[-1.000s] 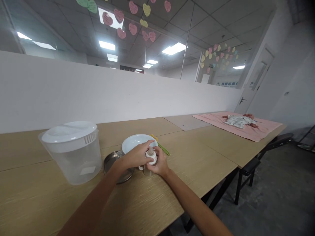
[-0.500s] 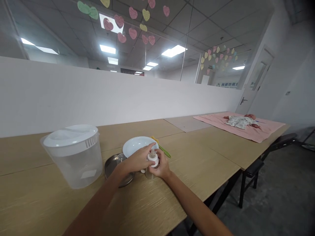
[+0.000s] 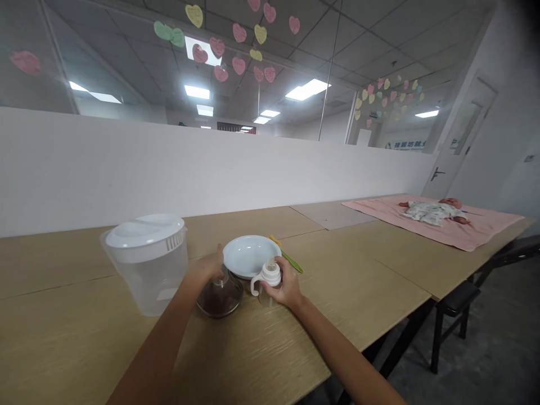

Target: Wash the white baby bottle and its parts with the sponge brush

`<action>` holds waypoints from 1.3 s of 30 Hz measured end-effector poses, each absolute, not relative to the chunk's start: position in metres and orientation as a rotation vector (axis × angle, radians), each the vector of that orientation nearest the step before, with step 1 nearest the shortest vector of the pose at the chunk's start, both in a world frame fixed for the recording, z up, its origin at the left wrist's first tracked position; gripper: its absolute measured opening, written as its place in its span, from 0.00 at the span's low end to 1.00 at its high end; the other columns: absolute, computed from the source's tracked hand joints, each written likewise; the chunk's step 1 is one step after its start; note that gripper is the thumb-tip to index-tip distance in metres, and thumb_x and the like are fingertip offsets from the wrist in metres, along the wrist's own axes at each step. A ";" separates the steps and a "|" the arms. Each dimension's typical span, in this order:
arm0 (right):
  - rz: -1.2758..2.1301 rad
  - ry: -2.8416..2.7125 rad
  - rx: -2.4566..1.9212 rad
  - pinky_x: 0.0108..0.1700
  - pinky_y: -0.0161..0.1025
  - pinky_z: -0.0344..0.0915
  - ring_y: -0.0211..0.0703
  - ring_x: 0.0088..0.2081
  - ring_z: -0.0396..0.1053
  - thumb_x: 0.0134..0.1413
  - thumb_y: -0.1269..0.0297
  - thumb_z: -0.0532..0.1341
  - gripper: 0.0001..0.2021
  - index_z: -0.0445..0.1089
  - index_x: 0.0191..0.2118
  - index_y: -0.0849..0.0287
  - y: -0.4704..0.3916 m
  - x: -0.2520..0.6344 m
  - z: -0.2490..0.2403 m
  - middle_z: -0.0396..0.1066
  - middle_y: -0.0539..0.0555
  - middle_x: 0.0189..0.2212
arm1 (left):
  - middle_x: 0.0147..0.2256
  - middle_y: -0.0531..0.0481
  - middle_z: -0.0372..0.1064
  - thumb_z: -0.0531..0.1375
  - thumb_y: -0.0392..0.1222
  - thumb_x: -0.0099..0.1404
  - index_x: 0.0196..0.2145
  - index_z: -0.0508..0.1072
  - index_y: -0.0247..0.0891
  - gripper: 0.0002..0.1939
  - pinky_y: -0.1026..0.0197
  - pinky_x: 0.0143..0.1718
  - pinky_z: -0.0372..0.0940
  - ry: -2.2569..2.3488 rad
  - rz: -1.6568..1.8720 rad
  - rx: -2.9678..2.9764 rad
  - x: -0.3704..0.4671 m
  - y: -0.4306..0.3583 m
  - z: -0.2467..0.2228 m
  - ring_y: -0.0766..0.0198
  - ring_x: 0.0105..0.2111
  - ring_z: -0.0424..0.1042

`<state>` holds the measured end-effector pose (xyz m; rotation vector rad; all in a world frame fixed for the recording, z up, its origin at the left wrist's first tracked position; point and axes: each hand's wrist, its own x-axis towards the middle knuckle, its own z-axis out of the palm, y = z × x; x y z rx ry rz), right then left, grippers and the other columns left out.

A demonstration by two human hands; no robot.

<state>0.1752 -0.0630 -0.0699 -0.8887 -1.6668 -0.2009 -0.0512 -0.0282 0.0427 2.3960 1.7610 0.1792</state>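
A person's right hand (image 3: 288, 286) grips a clear feeding bottle (image 3: 270, 274) with a white collar and side handle, held roughly upright over the near part of a wood-toned table (image 3: 358, 281), while the left hand (image 3: 206, 268), apart from it, is over a round steel tray (image 3: 220, 305) to the left; its fingers are at a small clear item (image 3: 224, 277) there, though whether they grip it cannot be told. A white bowl (image 3: 250, 252) sits just beyond the bottle, a green-handled brush (image 3: 292, 262) to its right, and a lidded clear container (image 3: 147, 275) stands at left. At far right, a doll (image 3: 433, 212) lies on a pink cloth (image 3: 464, 238)
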 end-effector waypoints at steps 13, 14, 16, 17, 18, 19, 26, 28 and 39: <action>-0.162 -1.660 -0.963 0.37 0.45 0.70 0.50 0.36 0.72 0.42 0.49 0.62 0.41 0.47 0.59 0.62 -0.065 0.172 -0.064 0.72 0.58 0.35 | 0.52 0.45 0.65 0.50 0.47 0.62 0.52 0.62 0.38 0.22 0.56 0.51 0.58 1.246 0.763 2.662 -0.010 -0.105 0.115 0.55 0.50 0.64; -0.183 -1.656 -0.952 0.39 0.46 0.70 0.52 0.39 0.72 0.42 0.48 0.62 0.42 0.47 0.60 0.63 -0.064 0.172 -0.064 0.71 0.60 0.39 | 0.51 0.46 0.65 0.50 0.46 0.62 0.52 0.63 0.38 0.21 0.57 0.52 0.58 1.160 0.703 2.674 0.000 -0.109 0.113 0.56 0.50 0.64; -0.222 -1.643 -0.933 0.43 0.48 0.69 0.54 0.46 0.69 0.42 0.47 0.62 0.43 0.46 0.60 0.63 -0.064 0.173 -0.064 0.68 0.64 0.46 | 0.52 0.45 0.64 0.49 0.45 0.64 0.52 0.63 0.37 0.20 0.57 0.53 0.56 1.062 0.605 2.702 0.016 -0.113 0.104 0.56 0.52 0.63; -0.228 -1.636 -0.935 0.43 0.48 0.69 0.55 0.47 0.68 0.42 0.46 0.61 0.43 0.46 0.60 0.63 -0.064 0.173 -0.064 0.67 0.65 0.48 | 0.53 0.45 0.64 0.48 0.44 0.64 0.52 0.63 0.38 0.20 0.57 0.54 0.55 1.042 0.571 2.713 0.020 -0.112 0.100 0.57 0.53 0.62; -0.217 -1.632 -0.947 0.43 0.48 0.70 0.55 0.46 0.69 0.42 0.46 0.61 0.44 0.45 0.61 0.63 -0.063 0.173 -0.064 0.68 0.65 0.47 | 0.53 0.45 0.63 0.48 0.44 0.64 0.53 0.63 0.38 0.20 0.57 0.54 0.55 1.031 0.536 2.723 0.022 -0.111 0.096 0.56 0.53 0.61; -0.194 -1.633 -0.963 0.41 0.47 0.71 0.54 0.43 0.71 0.42 0.46 0.61 0.44 0.44 0.61 0.64 -0.063 0.172 -0.064 0.70 0.63 0.43 | 0.54 0.44 0.62 0.48 0.44 0.65 0.53 0.62 0.37 0.20 0.57 0.54 0.54 1.033 0.506 2.726 0.022 -0.109 0.093 0.56 0.54 0.61; -0.246 -1.610 -0.895 0.44 0.46 0.70 0.52 0.46 0.70 0.44 0.48 0.62 0.42 0.47 0.61 0.59 -0.065 0.171 -0.063 0.67 0.63 0.49 | 0.55 0.46 0.61 0.46 0.43 0.65 0.54 0.62 0.39 0.20 0.57 0.54 0.55 0.963 0.460 2.708 0.015 -0.099 0.087 0.58 0.54 0.61; -0.278 -1.613 -0.864 0.45 0.46 0.70 0.51 0.47 0.69 0.45 0.50 0.62 0.39 0.48 0.61 0.59 -0.065 0.172 -0.063 0.67 0.63 0.50 | 0.57 0.45 0.58 0.46 0.43 0.65 0.55 0.61 0.38 0.22 0.56 0.56 0.54 0.984 0.494 2.686 0.015 -0.098 0.085 0.57 0.56 0.59; -0.295 -1.578 -0.835 0.43 0.44 0.71 0.50 0.44 0.71 0.46 0.51 0.62 0.36 0.52 0.58 0.58 -0.064 0.172 -0.066 0.69 0.62 0.46 | 0.55 0.44 0.62 0.47 0.45 0.65 0.53 0.62 0.35 0.21 0.57 0.54 0.57 1.024 0.538 2.648 0.020 -0.099 0.084 0.57 0.53 0.62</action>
